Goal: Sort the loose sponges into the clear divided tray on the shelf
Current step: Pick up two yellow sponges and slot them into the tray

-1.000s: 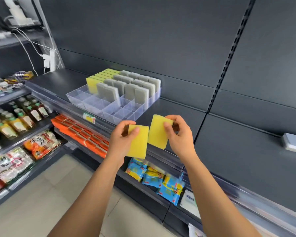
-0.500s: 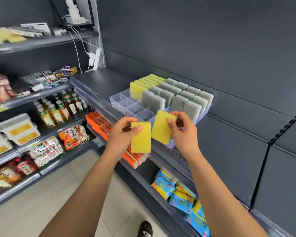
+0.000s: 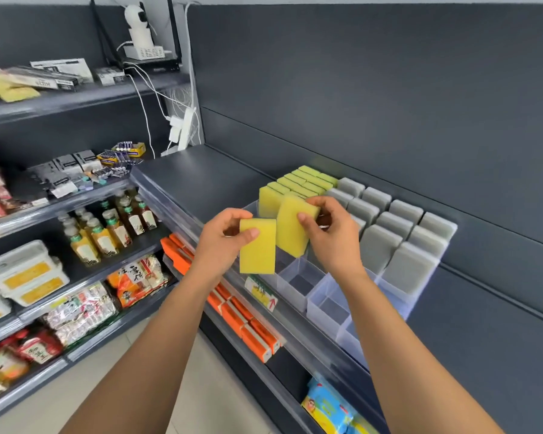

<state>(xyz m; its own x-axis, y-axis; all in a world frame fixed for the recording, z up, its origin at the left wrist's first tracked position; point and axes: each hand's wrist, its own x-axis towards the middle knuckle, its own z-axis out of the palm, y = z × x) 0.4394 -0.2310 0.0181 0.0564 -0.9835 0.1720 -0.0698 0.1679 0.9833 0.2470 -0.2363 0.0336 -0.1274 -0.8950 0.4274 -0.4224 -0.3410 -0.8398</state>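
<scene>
Both forearms come up from the bottom of the view, and each hand has its own sponge. The left hand (image 3: pixel 223 239) grips a yellow rectangular foam sponge (image 3: pixel 257 245) near its top. The thumb lies flat across the front face and the other fingers are curled round behind. That sponge hangs pretty much upright, long side vertical, out in front of the edge of the dark grey metal shelf (image 3: pixel 207 180).

The right hand (image 3: pixel 329 236) sits a bit higher and further in. It pinches a second yellow foam sponge (image 3: pixel 293 228) by its upper right corner, thumb on the front and fingers hooked over the top edge. This one is tilted, with its top leaning right. Its lower end hangs over the front-left part of the clear plastic divided tray (image 3: pixel 326 305), just beside the nearest sponge already standing there. The two held sponges are right next to each other, edge to edge. I honestly can't tell if they touch.

The tray sits on the shelf against the back panel. A row of yellow sponges (image 3: pixel 298 183) stands on edge down its left side, and blocks of grey sponges (image 3: pixel 398 227) fill the columns to the right. The near compartments show just clear plastic.

On the shelf below are orange flat packs (image 3: pixel 248 327), with a white price label (image 3: pixel 262 292) clipped to the shelf lip above them. Bottles of amber drink (image 3: pixel 107 230) stand on the unit to the left.
</scene>
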